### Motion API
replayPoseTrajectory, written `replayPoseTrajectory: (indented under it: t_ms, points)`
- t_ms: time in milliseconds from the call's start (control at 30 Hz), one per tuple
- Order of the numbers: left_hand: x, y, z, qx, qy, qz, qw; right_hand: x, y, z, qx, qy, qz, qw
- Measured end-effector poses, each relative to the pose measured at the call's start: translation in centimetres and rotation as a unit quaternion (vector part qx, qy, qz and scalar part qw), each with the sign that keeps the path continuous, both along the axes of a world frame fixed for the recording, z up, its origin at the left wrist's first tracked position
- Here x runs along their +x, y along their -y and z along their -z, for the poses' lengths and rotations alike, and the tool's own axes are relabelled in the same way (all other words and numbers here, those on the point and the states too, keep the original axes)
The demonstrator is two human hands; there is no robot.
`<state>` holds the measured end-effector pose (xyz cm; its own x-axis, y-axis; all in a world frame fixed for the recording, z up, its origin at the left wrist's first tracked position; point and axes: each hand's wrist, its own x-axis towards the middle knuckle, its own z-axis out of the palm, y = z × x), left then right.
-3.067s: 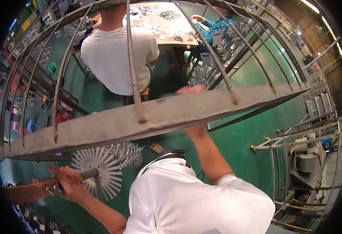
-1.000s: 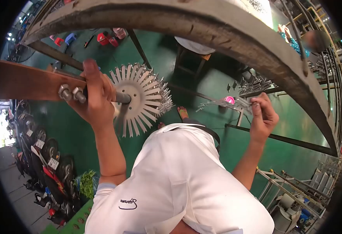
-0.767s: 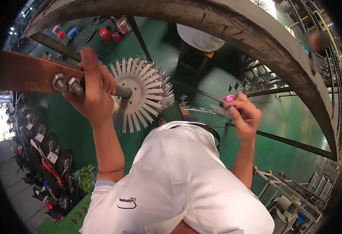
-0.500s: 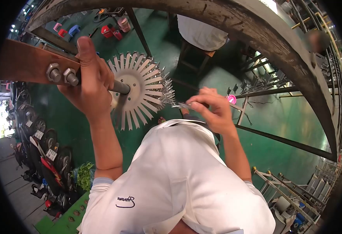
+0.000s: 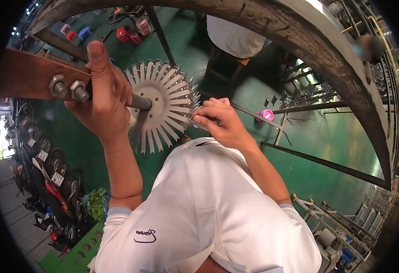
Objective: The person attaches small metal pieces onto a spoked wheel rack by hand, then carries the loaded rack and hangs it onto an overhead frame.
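Note:
A metal wheel (image 5: pixel 161 94) with flat, notched blades around its rim stands on a round metal shaft (image 5: pixel 141 102). Small shiny metal pieces (image 5: pixel 194 94) crowd the wheel's right side. My left hand (image 5: pixel 104 98) wraps around the shaft beside a brown metal bar (image 5: pixel 31 75) carrying two bolts (image 5: pixel 69 88), its thumb pointing up. At the wheel's right rim, my right hand (image 5: pixel 220 120) is closed in a pinch at the blade tips, with a small metal piece partly hidden by its fingers.
A heavy curved metal frame (image 5: pixel 299 36) arches overhead and down the right. Behind the wheel stands a covered stool (image 5: pixel 236 36). A pink round object (image 5: pixel 267 115) is beside a rack of metal parts (image 5: pixel 299 98). Motorbikes (image 5: pixel 49 173) line the left.
My right hand has moved left with a thin metal piece, from beside the wheel to its rim. My left hand stays on the shaft.

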<state>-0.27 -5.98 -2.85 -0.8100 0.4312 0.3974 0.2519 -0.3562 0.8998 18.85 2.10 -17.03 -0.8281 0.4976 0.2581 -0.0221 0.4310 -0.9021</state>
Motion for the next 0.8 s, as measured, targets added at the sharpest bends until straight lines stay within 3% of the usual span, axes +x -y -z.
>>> replayPoseTrajectory:
  t_ms: [367,467,567,600,633,700,733,800]
  points:
    - [0.2,0.0,0.1,-0.034,-0.001,-0.002,0.999,-0.5,0.4,-0.5,0.051,0.029,0.016,0.998]
    - [0.1,-0.2,0.0,-0.029,0.015,0.006,0.999,-0.1,0.6,-1.1,-0.015,-0.013,0.045,0.999]
    - [-2.2,1.3,2.6,0.014,0.118,0.106,0.987,2.2,-0.7,-3.4,0.011,0.003,0.103,0.995]
    - [-2.3,1.4,3.0,0.014,0.142,0.084,0.986,3.3,-1.2,-4.6,0.024,-0.010,0.190,0.982]
    - [-2.7,1.5,3.5,0.023,0.163,0.077,0.983,4.9,-2.1,-5.2,0.056,-0.042,0.291,0.954]
    - [-3.4,1.7,4.4,0.042,0.203,0.061,0.976,9.0,-5.7,-3.0,0.289,-0.155,0.503,0.800]
    - [-4.3,1.7,5.3,0.028,0.140,0.092,0.986,9.9,-7.4,-5.1,0.216,-0.300,0.556,0.745]
    - [-2.7,0.0,3.9,0.018,0.107,0.056,0.993,13.1,-12.0,-8.2,0.238,-0.316,0.674,0.624]
